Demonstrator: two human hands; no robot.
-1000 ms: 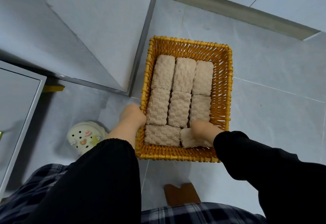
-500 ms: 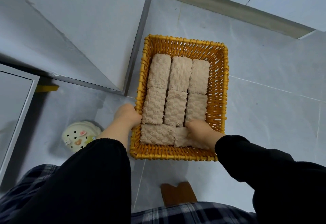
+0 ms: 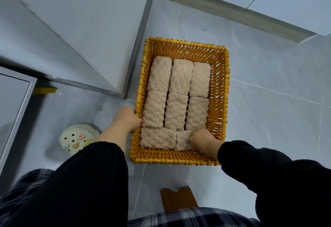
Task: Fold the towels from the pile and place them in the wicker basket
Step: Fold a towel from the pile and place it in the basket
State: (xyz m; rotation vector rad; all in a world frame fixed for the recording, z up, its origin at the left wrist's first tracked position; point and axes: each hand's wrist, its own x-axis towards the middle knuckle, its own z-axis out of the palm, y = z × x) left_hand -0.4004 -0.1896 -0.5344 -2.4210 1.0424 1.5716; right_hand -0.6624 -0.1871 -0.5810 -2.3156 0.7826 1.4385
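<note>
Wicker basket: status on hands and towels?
Left hand grips wicker basket at its left rim. Right hand grips near-right towel, down inside basket. Nothing in the way.

Fingertips are hidden: left hand's (image 3: 126, 118) at the wicker basket (image 3: 226, 87) rim, right hand's (image 3: 204, 140) in a towel (image 3: 182, 140).

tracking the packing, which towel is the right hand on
The towel in the basket's near right corner, under the right hand; the others lie uncovered.
</note>
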